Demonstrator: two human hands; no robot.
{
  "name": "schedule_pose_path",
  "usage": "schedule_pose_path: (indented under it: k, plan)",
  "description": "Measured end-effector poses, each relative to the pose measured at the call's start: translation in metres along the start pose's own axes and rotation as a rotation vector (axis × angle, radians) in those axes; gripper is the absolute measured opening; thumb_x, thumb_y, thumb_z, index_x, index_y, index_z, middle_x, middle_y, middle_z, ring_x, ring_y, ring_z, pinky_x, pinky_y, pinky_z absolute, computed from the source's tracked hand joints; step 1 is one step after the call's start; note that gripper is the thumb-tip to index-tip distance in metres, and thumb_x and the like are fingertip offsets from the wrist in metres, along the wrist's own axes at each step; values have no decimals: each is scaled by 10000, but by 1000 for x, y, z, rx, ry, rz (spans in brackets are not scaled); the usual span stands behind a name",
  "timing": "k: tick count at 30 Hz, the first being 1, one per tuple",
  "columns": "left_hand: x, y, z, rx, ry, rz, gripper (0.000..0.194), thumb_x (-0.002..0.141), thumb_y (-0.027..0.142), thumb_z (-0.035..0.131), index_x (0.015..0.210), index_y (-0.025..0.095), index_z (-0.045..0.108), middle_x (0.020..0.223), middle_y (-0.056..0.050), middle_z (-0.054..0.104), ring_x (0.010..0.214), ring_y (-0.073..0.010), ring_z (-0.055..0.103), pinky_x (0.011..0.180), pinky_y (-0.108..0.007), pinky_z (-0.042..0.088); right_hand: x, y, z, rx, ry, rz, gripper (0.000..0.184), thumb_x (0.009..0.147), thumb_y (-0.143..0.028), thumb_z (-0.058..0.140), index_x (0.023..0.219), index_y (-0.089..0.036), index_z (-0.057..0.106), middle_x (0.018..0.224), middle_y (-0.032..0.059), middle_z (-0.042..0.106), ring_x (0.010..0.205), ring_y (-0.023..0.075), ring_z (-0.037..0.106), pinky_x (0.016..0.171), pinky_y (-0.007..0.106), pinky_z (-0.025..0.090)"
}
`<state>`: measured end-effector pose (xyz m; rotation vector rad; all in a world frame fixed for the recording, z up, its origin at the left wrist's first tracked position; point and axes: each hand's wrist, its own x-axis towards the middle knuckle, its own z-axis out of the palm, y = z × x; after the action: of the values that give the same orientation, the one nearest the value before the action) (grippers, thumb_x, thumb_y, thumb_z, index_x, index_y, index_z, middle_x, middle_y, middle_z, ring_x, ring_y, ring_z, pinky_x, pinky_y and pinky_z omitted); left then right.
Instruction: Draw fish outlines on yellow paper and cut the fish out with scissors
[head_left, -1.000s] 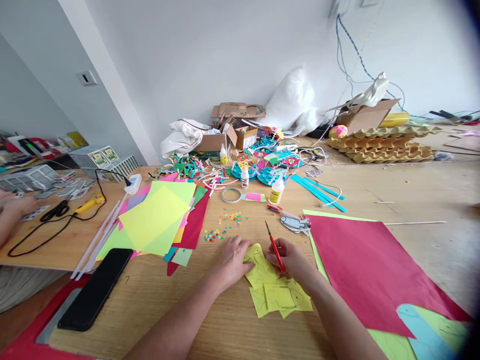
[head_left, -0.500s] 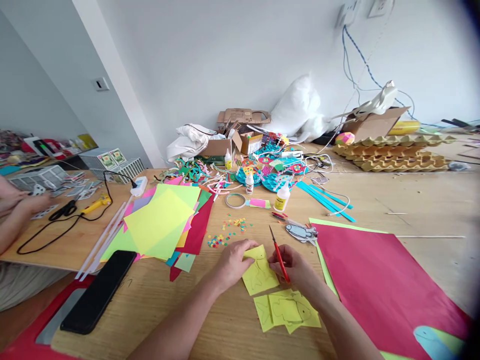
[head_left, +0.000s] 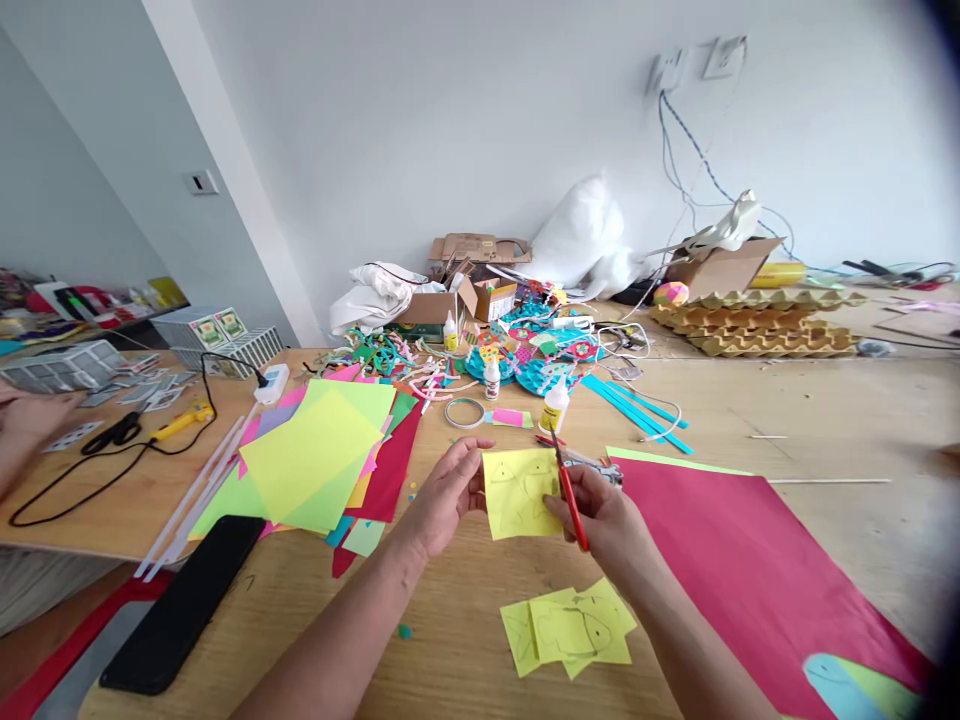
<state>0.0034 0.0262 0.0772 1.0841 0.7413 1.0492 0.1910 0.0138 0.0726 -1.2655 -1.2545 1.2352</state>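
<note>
A square of yellow paper (head_left: 521, 505) with pencil-like drawn outlines is raised above the table between my two hands. The fingers of my left hand (head_left: 448, 495) grip its left edge, partly hidden behind the sheet. My right hand (head_left: 604, 510) pinches the right edge with the thumb. Tucked in that same hand are red-handled scissors (head_left: 574, 505), their dark blades closed and pointing up and away. Below, on the table, lies a small overlapping pile of yellow paper pieces (head_left: 562, 630) with fish drawn on them.
Coloured paper sheets (head_left: 315, 455) and a black phone (head_left: 184, 605) lie to the left. A large dark red sheet (head_left: 750, 560) covers the right side. Glue bottles (head_left: 553, 405), a tape roll (head_left: 465, 412) and egg trays (head_left: 757, 325) stand farther back. Another person's hand (head_left: 34, 420) is at far left.
Both hands have lifted the yellow paper up and away from the pile, and the sheet has turned to face me more squarely. The scissors stay in my right hand. The view has shifted slightly.
</note>
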Motion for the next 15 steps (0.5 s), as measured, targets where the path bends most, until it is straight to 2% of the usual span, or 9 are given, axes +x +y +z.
schedule_pose_path:
  k: [3, 6, 10, 15]
  plan:
    - [4, 4, 3, 100, -53, 2, 485, 753, 526, 601, 1056, 149, 565, 816, -39, 609, 654, -120, 547, 538, -198, 416, 5, -20, 2, -6, 52, -65, 321, 595, -374, 748, 743, -204, 520, 499, -84, 480, 415, 87, 410, 384, 202, 303]
    - [12, 11, 6, 284, 28, 21, 392, 661, 395, 709, 950, 145, 625, 748, -11, 604, 570, -92, 482, 491, -186, 386, 10, -34, 8, -4, 75, -120, 311, 626, -393, 725, 764, -206, 518, 511, -70, 496, 425, 99, 436, 382, 205, 328]
    - [21, 31, 6, 320, 69, 100, 280, 667, 307, 669, 901, 156, 645, 696, 7, 598, 534, -89, 462, 484, -193, 365, 17, -41, 15, 2, 143, -174, 281, 673, -402, 676, 796, -209, 512, 511, -64, 504, 425, 106, 454, 389, 210, 359]
    - [25, 50, 4, 239, 153, 201, 314, 643, 310, 671, 921, 164, 649, 748, -9, 621, 547, -99, 464, 474, -198, 357, 10, -42, 10, -16, 230, -169, 288, 688, -422, 657, 803, -208, 501, 588, -13, 591, 419, 110, 472, 378, 216, 362]
